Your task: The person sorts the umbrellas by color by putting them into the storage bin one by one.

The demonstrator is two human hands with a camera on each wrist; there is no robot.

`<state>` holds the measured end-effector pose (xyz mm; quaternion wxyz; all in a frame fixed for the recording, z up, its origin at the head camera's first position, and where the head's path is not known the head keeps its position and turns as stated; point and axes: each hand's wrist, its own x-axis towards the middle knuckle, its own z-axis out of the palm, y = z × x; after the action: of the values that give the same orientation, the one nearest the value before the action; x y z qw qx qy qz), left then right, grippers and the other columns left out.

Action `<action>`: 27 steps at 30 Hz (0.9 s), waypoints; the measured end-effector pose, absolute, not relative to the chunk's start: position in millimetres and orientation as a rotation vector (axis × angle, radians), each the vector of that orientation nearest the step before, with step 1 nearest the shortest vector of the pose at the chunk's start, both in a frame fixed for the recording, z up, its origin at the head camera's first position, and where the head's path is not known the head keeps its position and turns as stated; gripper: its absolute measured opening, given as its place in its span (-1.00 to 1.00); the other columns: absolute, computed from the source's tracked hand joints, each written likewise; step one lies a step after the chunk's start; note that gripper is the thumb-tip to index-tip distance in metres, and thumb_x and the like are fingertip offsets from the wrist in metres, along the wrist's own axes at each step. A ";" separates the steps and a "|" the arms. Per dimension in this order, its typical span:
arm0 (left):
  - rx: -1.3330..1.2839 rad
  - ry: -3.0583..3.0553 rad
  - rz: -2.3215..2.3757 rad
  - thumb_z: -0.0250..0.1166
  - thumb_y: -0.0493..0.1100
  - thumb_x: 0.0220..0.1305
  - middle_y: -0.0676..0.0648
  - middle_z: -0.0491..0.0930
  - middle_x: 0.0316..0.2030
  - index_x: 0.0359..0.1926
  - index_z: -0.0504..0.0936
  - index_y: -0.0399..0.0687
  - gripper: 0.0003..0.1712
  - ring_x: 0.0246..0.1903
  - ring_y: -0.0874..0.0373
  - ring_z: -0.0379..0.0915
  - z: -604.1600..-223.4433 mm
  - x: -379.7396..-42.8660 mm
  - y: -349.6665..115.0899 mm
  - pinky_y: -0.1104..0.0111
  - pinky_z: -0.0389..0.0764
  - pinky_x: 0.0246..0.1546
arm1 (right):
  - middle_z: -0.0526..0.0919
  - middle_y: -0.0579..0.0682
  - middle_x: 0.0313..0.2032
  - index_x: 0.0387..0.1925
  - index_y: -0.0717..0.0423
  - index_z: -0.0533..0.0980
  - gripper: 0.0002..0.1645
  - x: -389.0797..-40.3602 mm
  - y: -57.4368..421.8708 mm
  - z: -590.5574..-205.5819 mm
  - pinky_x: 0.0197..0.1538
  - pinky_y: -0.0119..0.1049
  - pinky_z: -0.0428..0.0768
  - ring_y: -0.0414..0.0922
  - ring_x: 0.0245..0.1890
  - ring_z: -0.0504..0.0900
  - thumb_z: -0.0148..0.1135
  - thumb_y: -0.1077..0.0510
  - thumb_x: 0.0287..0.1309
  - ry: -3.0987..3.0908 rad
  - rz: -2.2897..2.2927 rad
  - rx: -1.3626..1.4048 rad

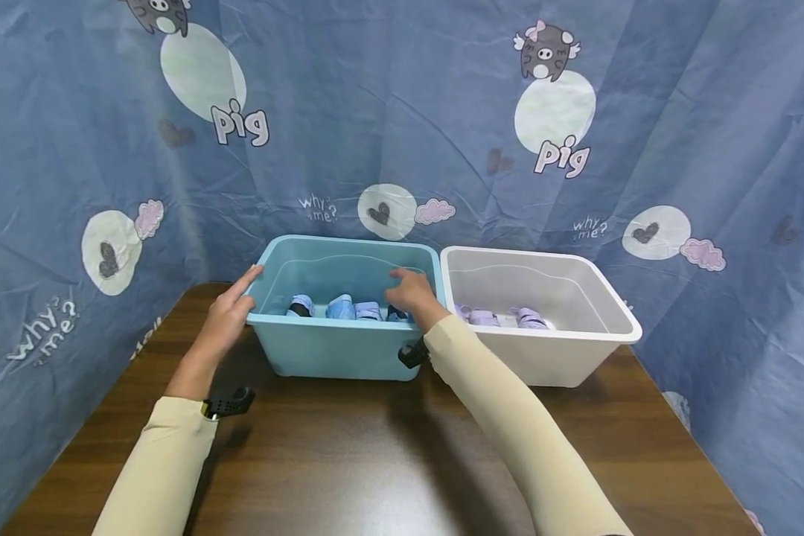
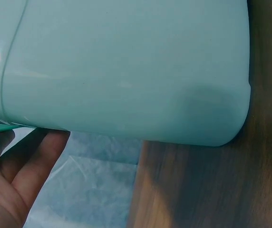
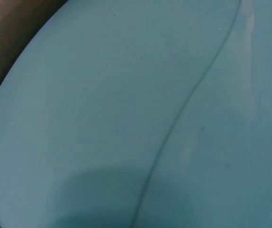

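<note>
A light blue plastic bin stands on the table, with several small shoes inside, among them a blue shoe, a black-and-lavender shoe and a strapped lavender-blue shoe. My left hand holds the bin's left end at the rim; in the left wrist view its fingers touch the outer wall. Over the bin's right end, my right hand reaches inside, above a dark blue shoe that it partly covers. Nothing shows in its fingers. The right wrist view shows mostly bin wall.
A white bin stands close to the blue bin's right side, with several lavender shoes in it. Both bins sit towards the back of the brown wooden table. Behind and beside it hangs a blue cloth printed with pigs.
</note>
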<state>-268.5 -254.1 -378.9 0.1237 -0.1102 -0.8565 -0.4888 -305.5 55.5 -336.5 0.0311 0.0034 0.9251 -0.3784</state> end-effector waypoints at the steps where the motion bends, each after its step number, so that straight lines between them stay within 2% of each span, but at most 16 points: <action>1: -0.326 -2.495 -1.432 -0.17 -0.28 0.32 -0.06 -0.02 0.48 0.49 0.14 0.08 -0.31 0.41 -0.19 -0.07 -377.8 -268.5 -253.9 -0.15 0.08 0.25 | 0.19 0.17 0.41 0.34 0.03 0.36 -0.35 -305.9 55.7 -336.1 0.38 -0.05 0.18 0.05 0.42 0.10 0.19 0.18 0.18 2.848 -1.174 0.012; 9: -0.328 -2.505 -1.442 -0.18 -0.26 0.35 -0.03 -0.04 0.49 0.50 0.12 0.12 -0.31 0.43 -0.17 -0.11 -374.7 -267.5 -252.6 -0.17 0.05 0.27 | 0.19 0.14 0.41 0.35 0.00 0.34 -0.34 -306.4 58.2 -335.8 0.35 -0.05 0.24 0.04 0.38 0.17 0.16 0.17 0.19 2.830 -1.212 0.013; 16: -0.304 -2.504 -1.422 -0.15 -0.25 0.35 -0.02 0.00 0.48 0.49 0.15 0.12 -0.32 0.41 -0.16 -0.05 -376.6 -265.8 -252.9 -0.12 0.10 0.25 | 0.29 0.12 0.37 0.34 0.03 0.34 -0.35 -304.9 58.1 -335.4 0.23 -0.11 0.38 0.01 0.25 0.32 0.15 0.15 0.19 2.872 -1.214 0.010; 20: -0.285 -2.505 -1.389 -0.14 -0.24 0.34 -0.01 0.04 0.47 0.48 0.17 0.13 -0.32 0.40 -0.18 0.00 -375.3 -265.9 -252.5 -0.14 0.14 0.24 | 0.31 0.13 0.34 0.35 0.04 0.33 -0.35 -304.4 57.7 -332.4 0.20 -0.08 0.42 0.02 0.19 0.36 0.15 0.16 0.20 2.874 -1.298 0.033; 24: -0.246 -2.510 -1.328 -0.11 -0.24 0.32 -0.14 0.14 0.43 0.46 0.21 0.11 -0.33 0.32 -0.20 0.13 -372.6 -264.7 -251.2 -0.12 0.21 0.18 | 0.35 0.12 0.31 0.34 0.04 0.33 -0.37 -303.2 58.3 -329.3 0.00 -0.15 0.51 0.01 0.06 0.43 0.12 0.16 0.22 2.900 -1.370 0.002; 27: -0.212 -2.514 -1.288 -0.08 -0.24 0.31 -0.26 0.21 0.38 0.45 0.23 0.09 -0.34 0.20 -0.20 0.23 -370.3 -262.4 -250.2 -0.09 0.25 0.10 | 0.36 0.12 0.30 0.34 0.02 0.34 -0.39 -300.4 59.8 -327.7 -0.16 -0.20 0.50 0.00 -0.01 0.45 0.09 0.15 0.24 2.937 -1.380 -0.049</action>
<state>-262.4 -250.2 -370.3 0.1537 -0.0739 -0.8769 -0.4493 -300.4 59.8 -327.7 -0.0521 -0.0152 0.9037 -0.4246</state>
